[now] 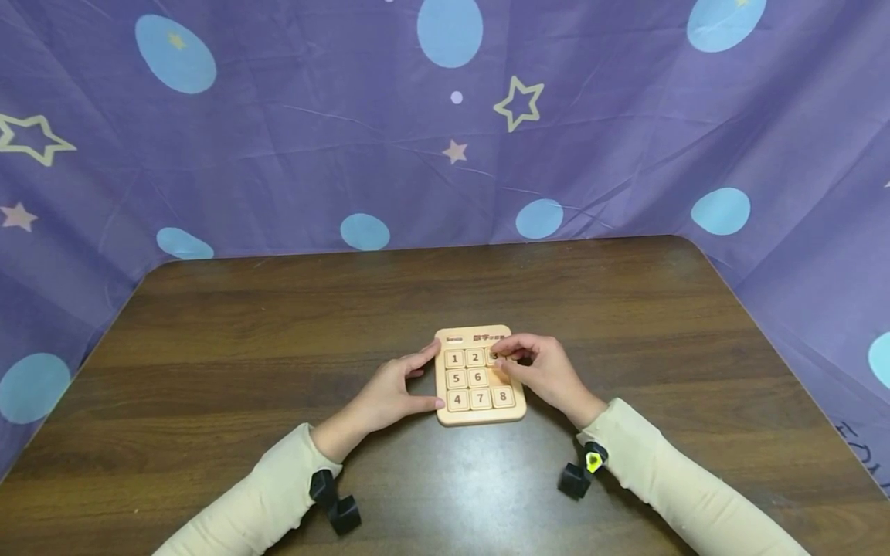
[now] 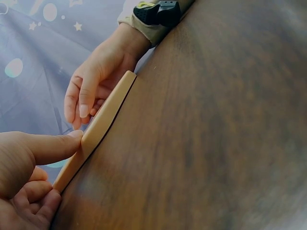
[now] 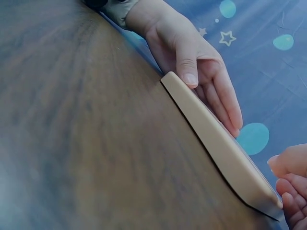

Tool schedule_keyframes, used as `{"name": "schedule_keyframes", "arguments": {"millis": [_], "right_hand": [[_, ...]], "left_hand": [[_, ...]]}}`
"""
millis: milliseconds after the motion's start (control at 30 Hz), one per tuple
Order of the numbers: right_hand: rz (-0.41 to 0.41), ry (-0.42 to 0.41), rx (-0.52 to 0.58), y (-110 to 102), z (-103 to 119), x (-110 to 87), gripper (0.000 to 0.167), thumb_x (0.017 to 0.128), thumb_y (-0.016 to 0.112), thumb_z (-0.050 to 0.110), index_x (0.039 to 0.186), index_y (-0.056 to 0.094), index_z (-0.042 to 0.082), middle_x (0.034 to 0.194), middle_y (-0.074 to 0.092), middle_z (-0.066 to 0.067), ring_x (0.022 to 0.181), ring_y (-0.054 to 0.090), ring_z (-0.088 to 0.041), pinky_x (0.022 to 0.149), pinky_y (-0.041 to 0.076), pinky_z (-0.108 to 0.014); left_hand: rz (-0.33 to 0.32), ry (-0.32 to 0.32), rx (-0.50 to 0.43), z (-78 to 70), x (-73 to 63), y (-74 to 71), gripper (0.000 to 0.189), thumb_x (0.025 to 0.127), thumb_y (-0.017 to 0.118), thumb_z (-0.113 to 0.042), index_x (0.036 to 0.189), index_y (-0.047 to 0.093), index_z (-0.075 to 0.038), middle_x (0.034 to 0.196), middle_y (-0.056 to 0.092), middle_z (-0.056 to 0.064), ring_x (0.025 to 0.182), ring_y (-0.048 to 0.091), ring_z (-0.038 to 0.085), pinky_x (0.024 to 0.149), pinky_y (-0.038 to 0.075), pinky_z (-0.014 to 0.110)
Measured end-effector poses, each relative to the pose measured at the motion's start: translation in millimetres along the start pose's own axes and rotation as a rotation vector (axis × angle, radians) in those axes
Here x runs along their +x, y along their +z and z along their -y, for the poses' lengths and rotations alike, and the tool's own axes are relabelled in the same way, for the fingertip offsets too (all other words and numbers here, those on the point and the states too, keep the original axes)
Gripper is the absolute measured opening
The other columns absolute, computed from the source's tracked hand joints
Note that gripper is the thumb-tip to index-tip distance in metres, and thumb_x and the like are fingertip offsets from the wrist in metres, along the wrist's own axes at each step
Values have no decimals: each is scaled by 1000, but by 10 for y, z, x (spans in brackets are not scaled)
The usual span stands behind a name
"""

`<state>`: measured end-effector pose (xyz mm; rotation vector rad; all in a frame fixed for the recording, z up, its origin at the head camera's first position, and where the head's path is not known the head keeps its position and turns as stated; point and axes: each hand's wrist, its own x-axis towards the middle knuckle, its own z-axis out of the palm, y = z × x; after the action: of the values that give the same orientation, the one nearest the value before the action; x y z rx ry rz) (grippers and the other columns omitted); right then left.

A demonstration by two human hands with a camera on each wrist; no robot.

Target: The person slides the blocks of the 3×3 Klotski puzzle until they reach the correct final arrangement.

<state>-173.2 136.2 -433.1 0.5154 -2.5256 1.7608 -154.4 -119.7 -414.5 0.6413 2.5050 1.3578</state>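
A light wooden number slide puzzle (image 1: pixel 481 418) lies flat on the table. Its rows read 1, 2, 3, then 5, 6 and a gap, then 4, 7, 8. My left hand (image 1: pixel 386 391) holds the puzzle's left edge, thumb near the lower corner and fingers near the upper one; the left wrist view shows the thumb (image 2: pixel 60 146) against its side. My right hand (image 1: pixel 549 373) reaches over the right side, thumb and index fingertips touching the 3 tile (image 1: pixel 494 356) and partly covering it. Both wrist views see the puzzle edge-on, so its number face is hidden there.
The dark wood-grain table (image 1: pixel 292 324) has rounded far corners. Behind it hangs a purple curtain (image 1: pixel 292 170) with stars and blue ovals. Each light sleeve carries a black wrist mount, the left one (image 1: pixel 335 502) and the right one (image 1: pixel 582 469) both just above the table.
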Motion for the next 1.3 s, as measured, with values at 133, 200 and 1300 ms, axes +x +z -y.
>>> {"name": "schedule_keyframes", "arguments": {"millis": [133, 200, 1300], "right_hand": [[13, -1, 1, 8, 14, -9, 17, 78, 74, 3, 94, 72, 3, 91, 71, -9, 75, 59, -12, 68, 49, -20], [15, 3, 0, 10, 24, -11, 17, 78, 74, 3, 94, 72, 3, 91, 71, -9, 75, 59, -12, 67, 49, -20], [131, -34, 9, 189, 134, -72, 20, 78, 75, 5, 98, 73, 7, 98, 70, -4, 93, 62, -17, 83, 51, -25]], "left_hand": [[4, -8, -5, -7, -1, -3, 82, 74, 80, -10, 142, 35, 1, 149, 32, 10, 136, 33, 22, 104, 41, 35], [6, -9, -9, -12, -1, -4, 82, 74, 80, -10, 143, 35, 1, 149, 32, 10, 136, 33, 22, 104, 41, 36], [7, 26, 5, 16, 4, -4, 80, 76, 79, -13, 141, 36, 4, 148, 34, 15, 135, 35, 27, 103, 42, 37]]}}
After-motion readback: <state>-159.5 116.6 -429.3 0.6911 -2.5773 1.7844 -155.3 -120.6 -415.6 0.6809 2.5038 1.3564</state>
